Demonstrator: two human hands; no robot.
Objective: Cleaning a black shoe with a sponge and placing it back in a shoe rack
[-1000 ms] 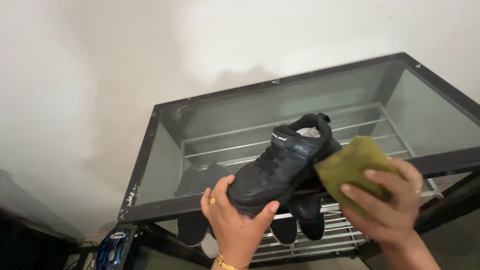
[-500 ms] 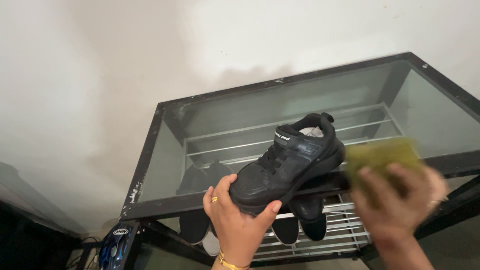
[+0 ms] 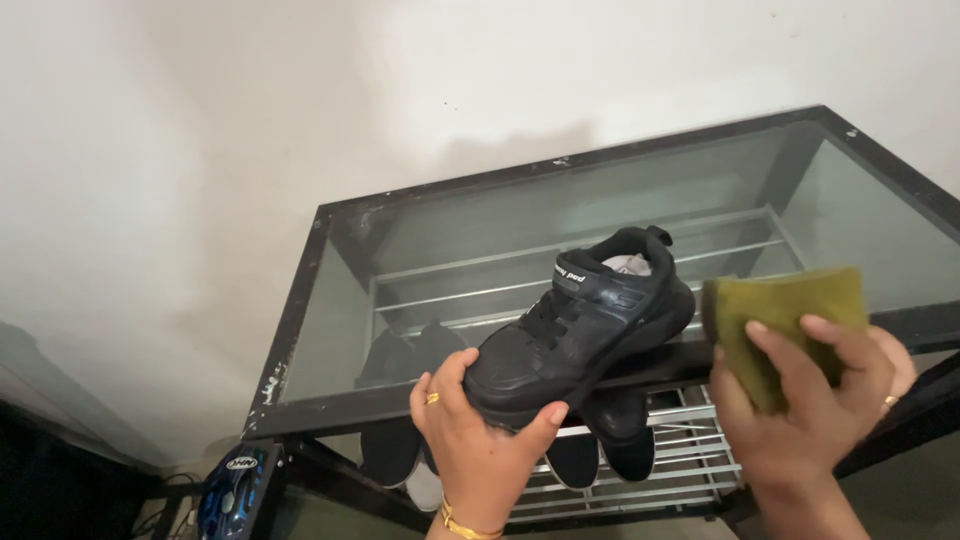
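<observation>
Head view. Left hand (image 3: 478, 440) grips the toe end of a black lace-up sneaker with a strap over the tongue (image 3: 580, 325), thumb on one side of the toe, fingers wrapped on the other, palm under the sole. Hand clamped on the shoe. Gold ring on one finger, gold bangle (image 3: 465, 525) at the wrist. The sneaker is held up tilted, toe low toward the camera, heel high and away, over the front edge of the glass top. Light-coloured lining shows inside the heel opening.

Right hand (image 3: 810, 400) holds a yellow-green rectangular scrubbing sponge (image 3: 780, 315), fingers curled over its front face, thumb behind. Closed on the sponge. The sponge sits just beside the sneaker's heel, a small gap between them, not touching. Ring on one finger of this hand too.

The two hands are apart, sneaker between them.

Under both: a black metal-framed shoe rack with a glass top panel (image 3: 300, 320), paint chipped at its left front corner. Through the glass, metal wire shelves (image 3: 640, 470) carry more dark shoes (image 3: 600, 440), some with white soles, below the held sneaker. Another dark pair (image 3: 405, 355) sits further left on the shelf.

Lower left, on the floor by the rack leg, a blue and black helmet (image 3: 232, 490). Behind everything, a plain off-white wall (image 3: 250, 120) with a greyish stain.
</observation>
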